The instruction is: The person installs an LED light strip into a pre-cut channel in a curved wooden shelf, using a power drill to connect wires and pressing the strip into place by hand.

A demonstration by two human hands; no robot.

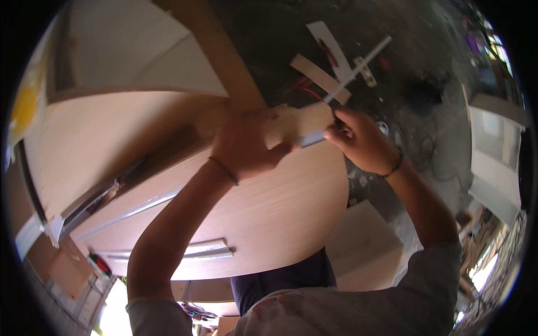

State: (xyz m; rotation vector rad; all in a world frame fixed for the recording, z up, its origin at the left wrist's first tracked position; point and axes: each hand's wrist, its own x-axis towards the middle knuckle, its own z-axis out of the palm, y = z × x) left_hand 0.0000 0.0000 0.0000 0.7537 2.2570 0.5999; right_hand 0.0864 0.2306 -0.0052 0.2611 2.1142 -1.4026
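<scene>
A short light-wood strip spans the space between my hands, over the far edge of a large round-cornered wood-grain board. My left hand grips the strip from the left, thumb on its near side; its other fingers are blurred. At the strip's right end, my right hand is closed, thumb and fingers pinching it. A thin pale strip sticks out beyond the wood toward the far right; where it starts is hidden. Shiny narrow metal-like strips lie on the board near me.
An open wooden cabinet-like frame stands at the left. Offcuts, red-handled pliers and a power strip lie on the dark floor. A pale panel is right of the board; white furniture stands far right.
</scene>
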